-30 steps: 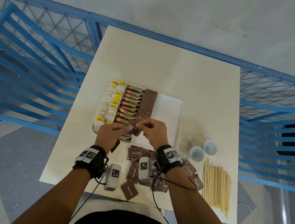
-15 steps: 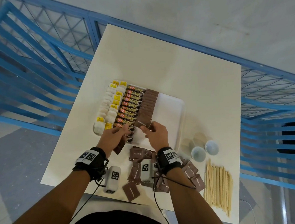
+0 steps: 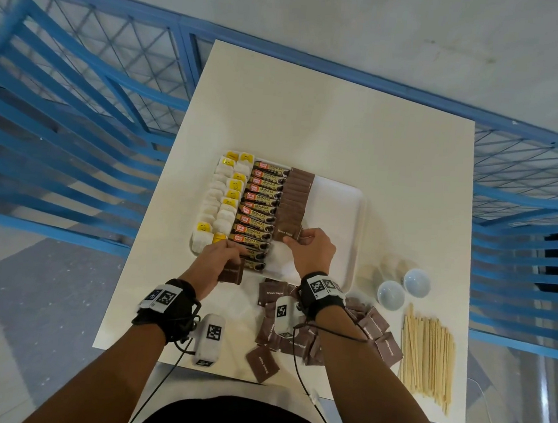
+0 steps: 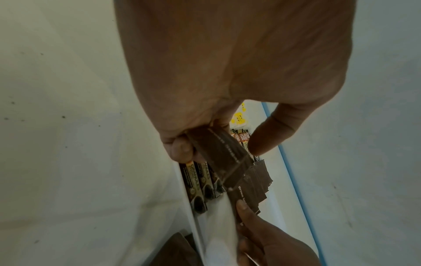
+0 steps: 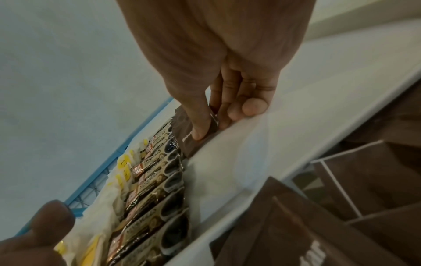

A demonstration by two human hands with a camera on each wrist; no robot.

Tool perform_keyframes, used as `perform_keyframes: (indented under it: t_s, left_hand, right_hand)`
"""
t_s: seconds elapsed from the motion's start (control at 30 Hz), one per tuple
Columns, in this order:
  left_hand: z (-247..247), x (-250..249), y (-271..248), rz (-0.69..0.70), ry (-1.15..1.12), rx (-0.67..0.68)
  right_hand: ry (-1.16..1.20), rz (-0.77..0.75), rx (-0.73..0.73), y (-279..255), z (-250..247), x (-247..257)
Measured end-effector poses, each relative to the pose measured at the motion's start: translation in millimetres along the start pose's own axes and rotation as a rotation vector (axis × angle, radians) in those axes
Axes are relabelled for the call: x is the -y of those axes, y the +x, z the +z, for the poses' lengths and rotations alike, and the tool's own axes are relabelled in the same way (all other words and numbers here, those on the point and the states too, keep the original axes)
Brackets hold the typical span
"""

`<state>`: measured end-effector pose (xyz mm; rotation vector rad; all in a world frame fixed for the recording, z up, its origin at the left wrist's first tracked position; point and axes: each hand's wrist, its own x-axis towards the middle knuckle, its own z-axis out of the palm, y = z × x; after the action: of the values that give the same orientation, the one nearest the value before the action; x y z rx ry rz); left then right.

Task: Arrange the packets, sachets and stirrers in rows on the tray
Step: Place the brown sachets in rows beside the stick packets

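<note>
The white tray (image 3: 337, 216) holds rows of white and yellow sachets (image 3: 221, 203), coffee granule packets (image 3: 261, 210) and brown sugar sachets (image 3: 295, 199). My right hand (image 3: 297, 241) pinches one brown sugar sachet (image 3: 285, 233) at the near end of the brown row; in the right wrist view the thumb and fingers (image 5: 225, 115) grip that sachet (image 5: 193, 145) as it lies on the tray. My left hand (image 3: 230, 257) holds a small stack of brown sachets (image 3: 232, 274) at the tray's near edge, also seen in the left wrist view as a stack (image 4: 218, 153).
Loose brown sugar sachets (image 3: 294, 342) lie on the table under my right wrist. Wooden stirrers (image 3: 426, 356) lie in a bundle at the near right. Two small white bowls (image 3: 391, 295) stand beside the tray. A blue railing (image 3: 78, 112) surrounds the table.
My right hand took one sachet from the left hand and carried it forward to the end of the brown row. My left hand drew back towards the tray's near edge.
</note>
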<state>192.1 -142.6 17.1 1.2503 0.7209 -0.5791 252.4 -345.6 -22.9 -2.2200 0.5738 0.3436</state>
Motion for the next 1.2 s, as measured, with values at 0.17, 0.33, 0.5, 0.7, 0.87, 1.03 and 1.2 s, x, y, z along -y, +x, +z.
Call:
perform_keyframes:
  t_s: [0.17, 0.33, 0.5, 0.7, 0.87, 1.03, 1.2]
  left_hand:
    - [-4.0, 1.3, 3.5, -0.012, 0.006, 0.005]
    - [-6.2, -0.5, 2.2, -0.007, 0.027, 0.023]
    - [-8.8, 1.1, 6.3, 0.018, 0.128, 0.017]
    - [-15.0, 9.6, 11.9, 0.089, 0.166, 0.035]
    - [-15.6, 9.9, 11.2, 0.142, 0.076, -0.011]
    - [-9.8, 5.0, 8.0, 0.197, 0.043, -0.037]
    - [-1.4, 3.1, 5.3, 0.218, 0.061, -0.019]
  right_hand:
    - [0.006, 0.021, -0.013, 0.9, 2.9, 2.1]
    - [0.016, 0.016, -0.016, 0.3, 4.5, 3.8]
    - [0.012, 0.011, -0.020, -1.8, 3.9, 6.2]
    - [0.006, 0.018, -0.017, -5.0, 1.0, 7.1]
    - [0.037, 0.004, -0.084, -9.9, -3.9, 3.9]
    - [0.085, -0.207, 0.077, -28.0, -6.0, 9.6]
    - [0.094, -0.314, 0.396, -41.0, 0.4, 16.4]
